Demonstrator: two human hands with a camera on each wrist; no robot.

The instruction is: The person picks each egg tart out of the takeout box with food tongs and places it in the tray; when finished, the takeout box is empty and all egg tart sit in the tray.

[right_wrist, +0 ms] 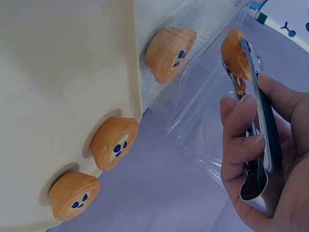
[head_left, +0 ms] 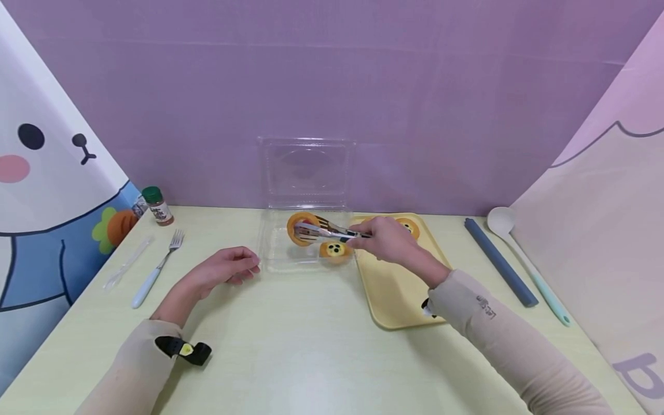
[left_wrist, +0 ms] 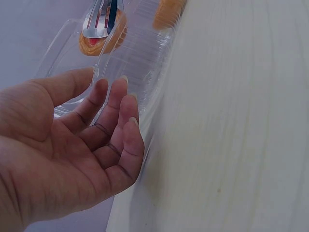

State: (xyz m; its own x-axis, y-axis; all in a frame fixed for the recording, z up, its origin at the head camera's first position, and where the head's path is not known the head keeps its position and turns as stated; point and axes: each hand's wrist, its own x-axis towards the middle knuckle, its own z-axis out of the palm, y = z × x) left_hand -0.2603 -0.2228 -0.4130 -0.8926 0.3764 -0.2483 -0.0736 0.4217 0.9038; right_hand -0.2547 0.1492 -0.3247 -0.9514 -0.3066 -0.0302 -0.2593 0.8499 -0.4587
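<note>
Head view shows your clear clamshell box [head_left: 275, 253] open on the desk [head_left: 290, 346], a round orange pastry with a dark-dotted face [head_left: 335, 251] inside, near its front edge. Your right hand [head_left: 386, 237] grips metal tongs [head_left: 324, 232] pinching an orange ring-shaped pastry [head_left: 301, 222] over the box. Your left hand [head_left: 225, 268] rests beside the box, fingers [left_wrist: 118, 104] loosely curled, holding nothing. More pastries sit on the yellow tray [head_left: 396, 294].

The tongs [head_left: 324, 232] in my right hand [head_left: 381, 237] are shiny polished metal, and the box [head_left: 306, 242] by my left hand [head_left: 223, 270] is thin, clear, glossy plastic. The pastries [right_wrist: 114, 142] look matt and smooth. The tray [head_left: 399, 288] is matt yellow plastic on a pale, smooth wood-grain table [head_left: 311, 346].
</note>
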